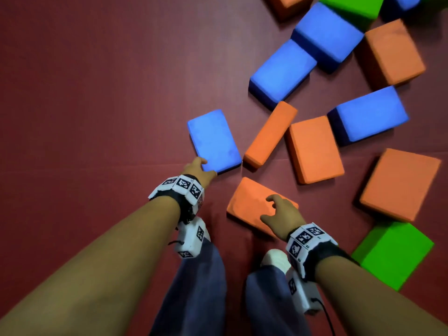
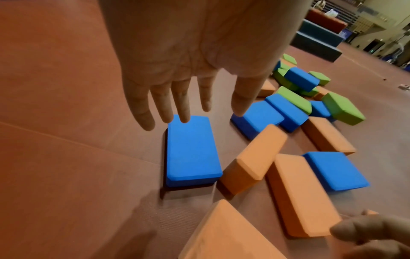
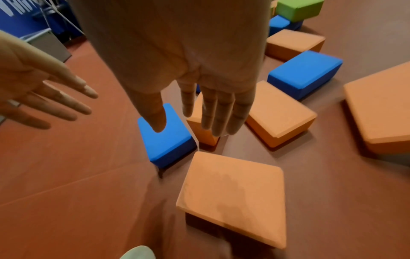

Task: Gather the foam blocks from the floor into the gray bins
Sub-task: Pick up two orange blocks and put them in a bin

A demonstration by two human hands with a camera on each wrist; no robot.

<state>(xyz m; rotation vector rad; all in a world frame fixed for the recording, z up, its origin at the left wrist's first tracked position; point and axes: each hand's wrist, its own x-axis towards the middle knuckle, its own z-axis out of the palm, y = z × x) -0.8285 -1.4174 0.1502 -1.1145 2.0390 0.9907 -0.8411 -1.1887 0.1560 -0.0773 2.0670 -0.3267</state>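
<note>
Left hand (image 1: 199,169) grip open, fingers straight, at near end of blue block (image 1: 214,140); right hand (image 1: 282,215) grip open over orange block (image 1: 252,206) just right of it. More blocks scattered beyond on red floor (image 1: 97,93); gray bin (image 3: 50,46) far left of blue block, contents unseen

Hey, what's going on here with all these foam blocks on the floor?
A person is bending over scattered blue, orange and green foam blocks on a red floor. The left hand reaches with open fingers for a flat blue block, and the right hand hovers open over an orange block. Neither block is gripped yet, and no gray bin shows.
</note>
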